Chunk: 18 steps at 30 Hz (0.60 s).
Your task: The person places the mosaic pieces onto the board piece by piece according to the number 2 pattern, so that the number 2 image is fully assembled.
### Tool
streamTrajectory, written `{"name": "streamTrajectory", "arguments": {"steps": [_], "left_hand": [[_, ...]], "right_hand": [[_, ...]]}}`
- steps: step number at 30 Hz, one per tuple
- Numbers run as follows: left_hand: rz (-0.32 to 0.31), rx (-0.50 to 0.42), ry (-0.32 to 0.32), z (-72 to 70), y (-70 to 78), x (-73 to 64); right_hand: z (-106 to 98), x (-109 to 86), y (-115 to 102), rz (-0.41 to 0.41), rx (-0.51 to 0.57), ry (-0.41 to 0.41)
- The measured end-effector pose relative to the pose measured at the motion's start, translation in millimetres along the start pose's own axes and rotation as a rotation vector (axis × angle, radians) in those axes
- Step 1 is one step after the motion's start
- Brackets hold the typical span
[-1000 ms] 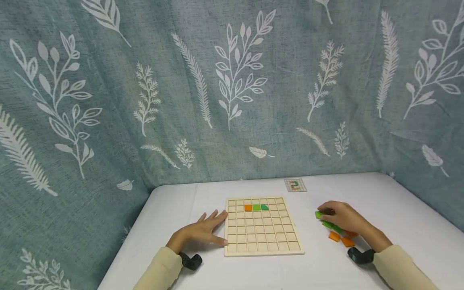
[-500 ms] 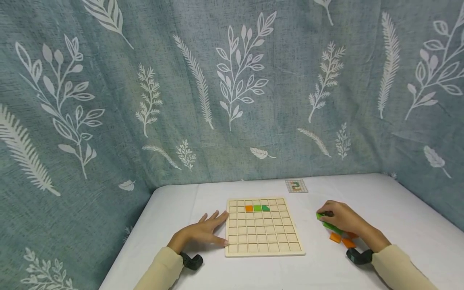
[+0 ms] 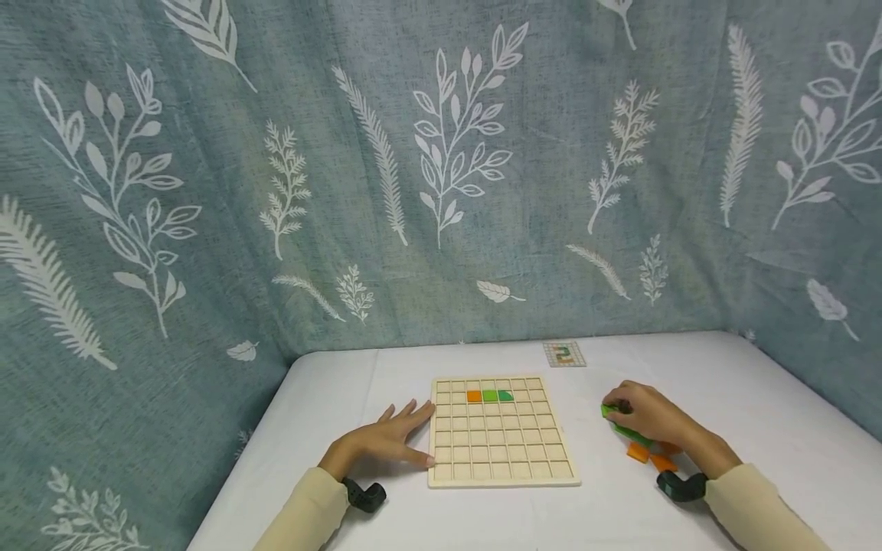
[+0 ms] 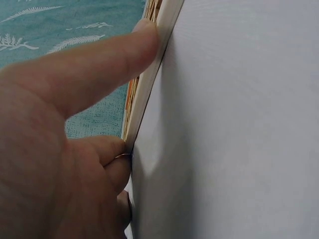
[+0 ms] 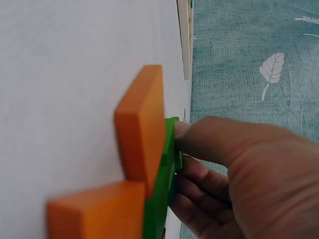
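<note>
A pale wooden grid board [image 3: 503, 451] lies on the white table. In its second row from the far edge sit an orange tile [image 3: 474, 396], a light green square tile [image 3: 490, 396] and a darker green tile [image 3: 505, 396] with one rounded corner. My left hand [image 3: 386, 440] has its fingers spread, thumb and fingertips touching the board's left edge. At the right, my right hand [image 3: 648, 413] pinches a light green tile [image 3: 608, 411] between thumb and fingers over a small pile. Green tiles [image 3: 630, 435] lie under the hand, partly hidden. Nearer are orange tiles [image 3: 637, 452].
A small card [image 3: 564, 354] with a coloured grid pattern lies beyond the board to the right. A blue-green curtain [image 3: 441, 191] with white leaf prints hangs behind the table [image 3: 386, 520].
My right hand's fingers have drawn in on the light green tile at the pile's far end. The left hand and the board have stayed put.
</note>
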State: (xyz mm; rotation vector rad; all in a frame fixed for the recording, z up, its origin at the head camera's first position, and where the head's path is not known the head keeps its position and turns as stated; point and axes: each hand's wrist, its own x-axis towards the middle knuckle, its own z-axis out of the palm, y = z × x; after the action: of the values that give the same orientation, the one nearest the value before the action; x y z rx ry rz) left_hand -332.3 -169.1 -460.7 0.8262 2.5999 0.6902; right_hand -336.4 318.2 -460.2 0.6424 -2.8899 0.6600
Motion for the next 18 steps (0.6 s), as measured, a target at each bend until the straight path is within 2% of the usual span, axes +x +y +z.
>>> {"name": "streamTrajectory", "arguments": {"steps": [10,18], "left_hand": [[-0.006,0.0,0.004,3.0,1.7,1.3],[-0.001,-0.012,-0.002,1.2,3.0,-1.4]], "right_hand": [[-5.7,-2.1,-7.7,-0.086,-0.017,0.102],[-8.0,-0.7,-14.4,-0.112,0.02,0.125]]}}
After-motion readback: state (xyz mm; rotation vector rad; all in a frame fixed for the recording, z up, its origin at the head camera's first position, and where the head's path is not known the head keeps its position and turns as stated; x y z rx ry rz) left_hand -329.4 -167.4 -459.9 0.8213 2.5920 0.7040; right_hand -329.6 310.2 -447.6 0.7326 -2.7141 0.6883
